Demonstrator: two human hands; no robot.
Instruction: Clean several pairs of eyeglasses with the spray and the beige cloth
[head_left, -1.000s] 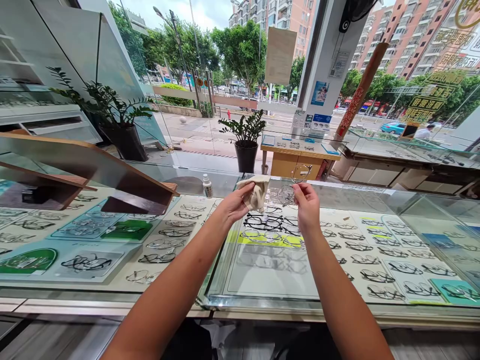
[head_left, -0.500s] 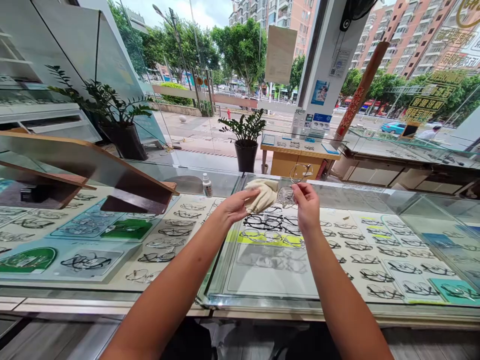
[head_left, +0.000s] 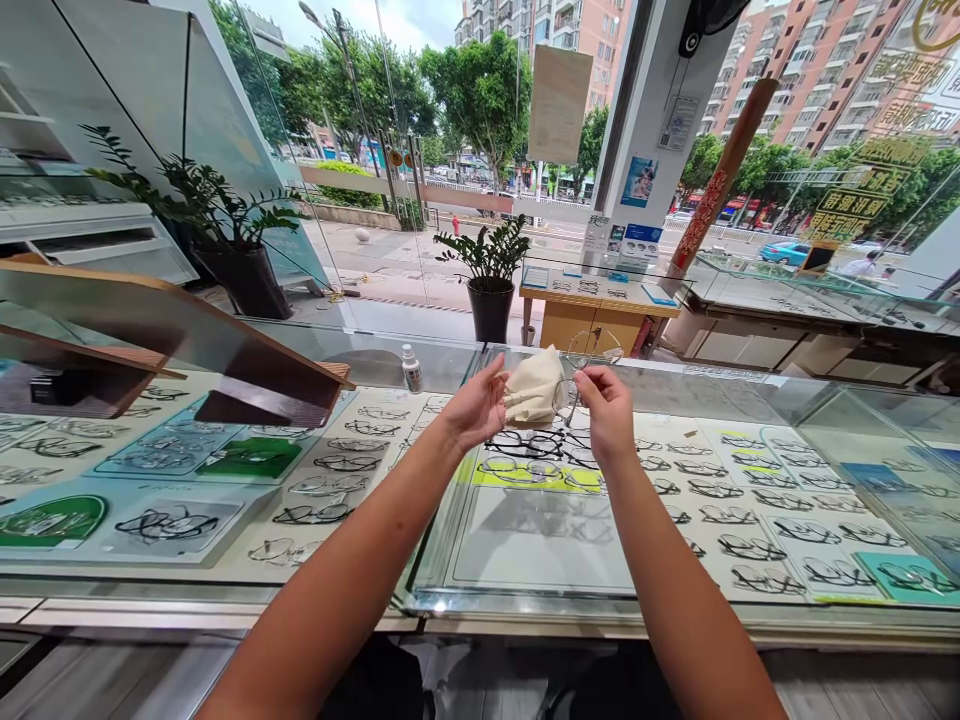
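Note:
My left hand [head_left: 480, 402] holds a cream cloth [head_left: 534, 388] above the glass counter, its thumb raised off the cloth and some fingers hidden behind it. Thin-framed eyeglasses [head_left: 596, 348] are pinched in my right hand [head_left: 606, 405], one lens up and the other lower, beside the cloth. The cloth's right edge meets or overlaps the lower lens; whether they touch I cannot tell. Under both hands, black-framed eyeglasses [head_left: 525, 443] lie inside the display case.
A small white spray bottle [head_left: 412, 369] stands on the counter left of my hands. A tilted wooden-edged stand [head_left: 247, 350] occupies the left side. Rows of eyeglasses [head_left: 754, 547] fill the glass case [head_left: 517, 600]. Beyond it stands a potted plant [head_left: 491, 310].
My left thumb has lifted off the cloth, which now spreads wider and nearer the eyeglasses. The eyeglasses have turned and shifted slightly left with my right hand.

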